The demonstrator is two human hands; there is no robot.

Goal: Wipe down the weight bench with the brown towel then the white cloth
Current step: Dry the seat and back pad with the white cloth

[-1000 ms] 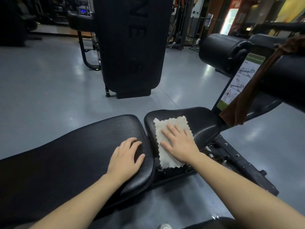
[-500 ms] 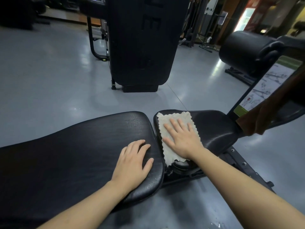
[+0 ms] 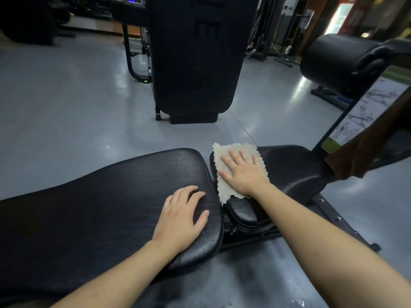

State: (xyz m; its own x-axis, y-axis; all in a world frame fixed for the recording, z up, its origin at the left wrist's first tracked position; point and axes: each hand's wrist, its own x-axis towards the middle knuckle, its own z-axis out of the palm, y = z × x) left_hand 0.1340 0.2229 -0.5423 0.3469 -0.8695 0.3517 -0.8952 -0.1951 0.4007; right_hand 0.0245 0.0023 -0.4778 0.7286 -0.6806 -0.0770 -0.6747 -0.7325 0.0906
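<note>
The black weight bench has a long back pad [image 3: 100, 203] on the left and a smaller seat pad [image 3: 291, 170] on the right. A white cloth [image 3: 222, 161] with a zigzag edge lies flat on the seat pad's left end. My right hand [image 3: 243, 172] presses flat on the cloth with straight fingers. My left hand [image 3: 182, 216] rests palm down on the right end of the back pad, fingers slightly bent. The brown towel [image 3: 364, 152] hangs over the bench's frame at the right edge.
A tall black machine [image 3: 195, 56] stands on the grey floor beyond the bench. A black roller pad [image 3: 333, 61] and an instruction placard [image 3: 364, 112] rise at the right. The bench's metal base [image 3: 340, 221] runs along the floor under my right forearm.
My right hand has slid the white cloth away from me toward the far edge of the seat pad. My left hand has stayed on the back pad.
</note>
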